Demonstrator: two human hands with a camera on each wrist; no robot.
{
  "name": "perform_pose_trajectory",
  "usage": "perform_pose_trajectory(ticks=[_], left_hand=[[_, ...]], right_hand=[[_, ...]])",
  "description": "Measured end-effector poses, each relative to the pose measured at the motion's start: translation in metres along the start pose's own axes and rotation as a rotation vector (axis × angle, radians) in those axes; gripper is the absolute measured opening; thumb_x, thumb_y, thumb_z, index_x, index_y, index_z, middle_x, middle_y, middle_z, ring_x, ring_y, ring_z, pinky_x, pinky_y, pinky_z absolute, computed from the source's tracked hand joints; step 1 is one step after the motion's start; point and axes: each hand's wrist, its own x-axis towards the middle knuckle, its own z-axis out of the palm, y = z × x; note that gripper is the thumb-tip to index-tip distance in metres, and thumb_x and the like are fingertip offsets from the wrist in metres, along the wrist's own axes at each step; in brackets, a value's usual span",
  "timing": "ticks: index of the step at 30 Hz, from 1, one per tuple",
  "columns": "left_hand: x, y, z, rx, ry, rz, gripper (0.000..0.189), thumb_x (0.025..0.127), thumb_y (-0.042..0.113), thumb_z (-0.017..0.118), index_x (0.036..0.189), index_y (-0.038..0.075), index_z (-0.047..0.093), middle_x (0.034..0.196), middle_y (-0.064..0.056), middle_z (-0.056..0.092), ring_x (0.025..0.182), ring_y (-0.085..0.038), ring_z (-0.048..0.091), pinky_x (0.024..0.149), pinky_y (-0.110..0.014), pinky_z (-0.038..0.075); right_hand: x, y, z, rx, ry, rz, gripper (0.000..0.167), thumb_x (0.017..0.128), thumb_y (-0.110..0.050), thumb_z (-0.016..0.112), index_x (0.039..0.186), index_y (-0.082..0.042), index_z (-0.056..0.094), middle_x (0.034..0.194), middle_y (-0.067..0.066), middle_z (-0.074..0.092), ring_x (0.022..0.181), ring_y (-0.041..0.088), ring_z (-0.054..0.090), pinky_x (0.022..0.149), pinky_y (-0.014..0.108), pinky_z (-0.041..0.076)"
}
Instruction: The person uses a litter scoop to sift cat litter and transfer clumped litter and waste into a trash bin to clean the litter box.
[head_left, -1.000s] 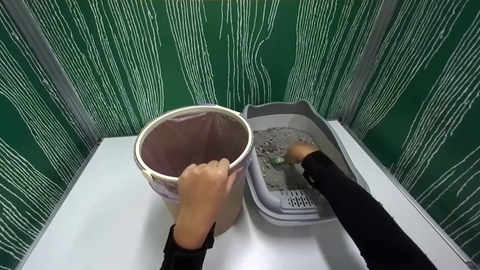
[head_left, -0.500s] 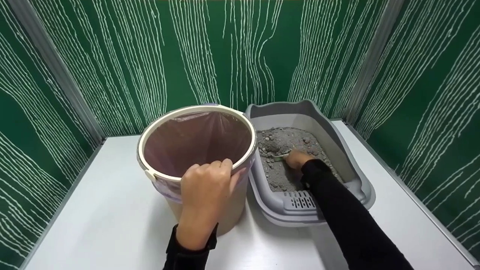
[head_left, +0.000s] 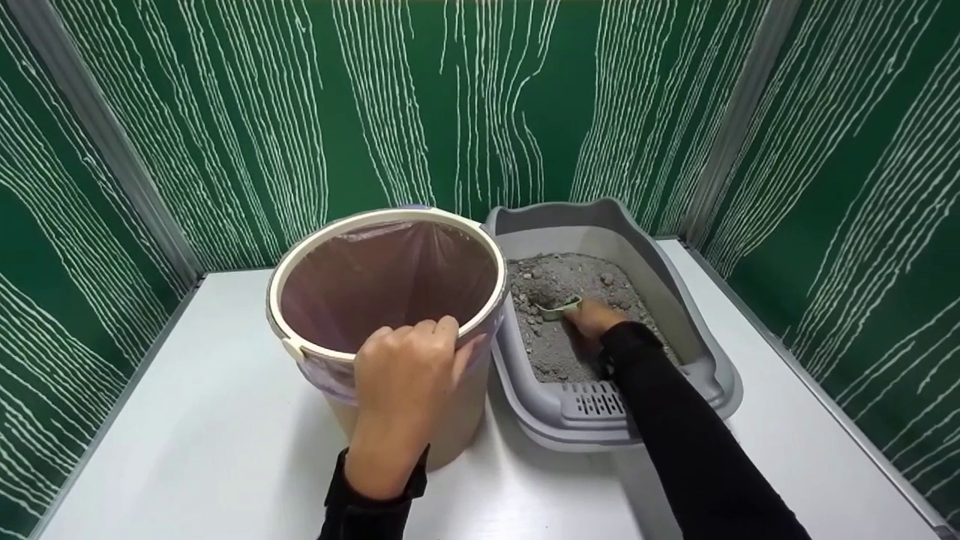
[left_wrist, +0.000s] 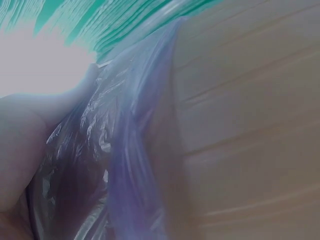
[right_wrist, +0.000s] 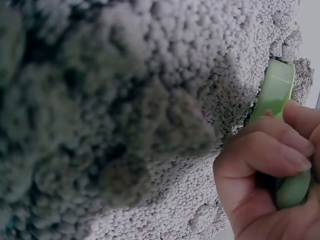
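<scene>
In the head view my left hand (head_left: pixel 405 375) grips the near rim of a beige trash bin (head_left: pixel 457 424), fingers over the edge and thumb on the outside. A thin purplish bag (head_left: pixel 390 277) lines the bin; its folded-over edge shows in the left wrist view. To the bin's right stands a grey litter box (head_left: pixel 581 435) with cat litter (head_left: pixel 551 356) in it. Low over the litter, my right hand (head_left: pixel 596 321) holds a green litter scoop (right_wrist: pixel 275 82) by its handle. The scoop's head is partly sunk among grey clumps (right_wrist: pixel 165 120), and its far part is hidden.
Bin and litter box stand side by side on a white table (head_left: pixel 210 420). Green walls (head_left: pixel 510 97) with white wavy lines enclose the back and sides. Slots pierce the box's low front lip (head_left: pixel 592 399), below my right forearm.
My right hand has lowered the scoop into the litter and drawn slightly left; the scoop's rim now shows more than half a second ago. The left hand keeps its hold on the bin.
</scene>
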Motion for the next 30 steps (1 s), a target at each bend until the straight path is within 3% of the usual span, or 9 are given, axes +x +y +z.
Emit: perform_pose_trajectory(ticks=[4,8,13,15,20,23,26,30], left_hand=[[0.000,0.000,0.000,-0.005,-0.005,0.001,0.046,0.082,0.039,0.092,0.069,0.012,0.056,0.057,0.000,0.055,0.045,-0.021,0.055,0.046,-0.034,0.038],[0.000,0.001,0.000,-0.008,-0.012,-0.003,0.047,0.083,0.040,0.091,0.069,0.012,0.056,0.056,0.000,0.055,0.045,-0.021,0.055,0.046,-0.034,0.038],[0.000,0.001,0.000,-0.004,-0.010,-0.003,0.047,0.083,0.040,0.091,0.069,0.012,0.056,0.056,0.000,0.055,0.044,-0.021,0.055,0.046,-0.034,0.038],[0.000,0.001,0.000,-0.007,-0.010,-0.005,0.047,0.083,0.040,0.091,0.069,0.012,0.056,0.056,0.000,0.055,0.044,-0.021,0.055,0.046,-0.034,0.038],[-0.001,-0.001,0.000,-0.007,-0.001,-0.008,0.047,0.083,0.040,0.091,0.069,0.012,0.055,0.057,0.000,0.057,0.044,-0.020,0.054,0.046,-0.034,0.038],[-0.001,-0.001,0.000,-0.001,0.003,-0.003,0.047,0.083,0.040,0.091,0.069,0.012,0.055,0.057,0.000,0.058,0.044,-0.020,0.054,0.046,-0.034,0.038],[-0.001,-0.001,0.000,0.007,0.004,0.001,0.047,0.083,0.041,0.091,0.069,0.013,0.056,0.057,0.001,0.058,0.044,-0.020,0.054,0.046,-0.034,0.038],[-0.001,-0.001,0.001,0.018,0.017,0.006,0.048,0.080,0.040,0.093,0.068,0.013,0.055,0.057,0.001,0.057,0.044,-0.020,0.055,0.046,-0.034,0.038]], right_hand=[[-0.001,0.001,0.000,0.032,0.004,-0.017,0.039,0.115,-0.026,0.039,0.085,-0.004,0.048,0.099,0.023,0.057,0.091,0.036,0.060,0.087,0.045,0.050],[-0.003,0.001,-0.003,0.120,0.059,-0.009,0.036,0.115,-0.026,0.038,0.104,0.005,0.052,0.112,0.028,0.058,0.098,0.039,0.061,0.090,0.047,0.050],[-0.003,0.001,-0.012,0.191,0.248,-0.032,0.031,0.113,-0.021,0.047,0.091,0.001,0.052,0.091,0.017,0.052,0.085,0.034,0.053,0.081,0.046,0.046],[-0.002,0.001,-0.015,0.199,0.325,-0.033,0.032,0.111,-0.020,0.050,0.089,0.001,0.055,0.088,0.018,0.055,0.085,0.038,0.057,0.081,0.049,0.048],[-0.004,-0.001,-0.019,0.175,0.434,-0.014,0.034,0.110,-0.024,0.054,0.091,0.004,0.062,0.102,0.033,0.068,0.101,0.051,0.066,0.092,0.058,0.050],[-0.002,0.002,-0.017,0.171,0.478,-0.030,0.036,0.110,-0.027,0.056,0.091,0.003,0.063,0.105,0.035,0.069,0.105,0.052,0.067,0.093,0.059,0.049],[-0.003,0.002,-0.016,0.161,0.502,-0.049,0.037,0.110,-0.026,0.056,0.103,0.009,0.067,0.114,0.036,0.069,0.113,0.053,0.065,0.098,0.060,0.049],[-0.008,-0.002,-0.018,0.189,0.493,-0.040,0.042,0.110,-0.021,0.056,0.133,0.013,0.062,0.133,0.038,0.062,0.125,0.053,0.061,0.105,0.060,0.047]])
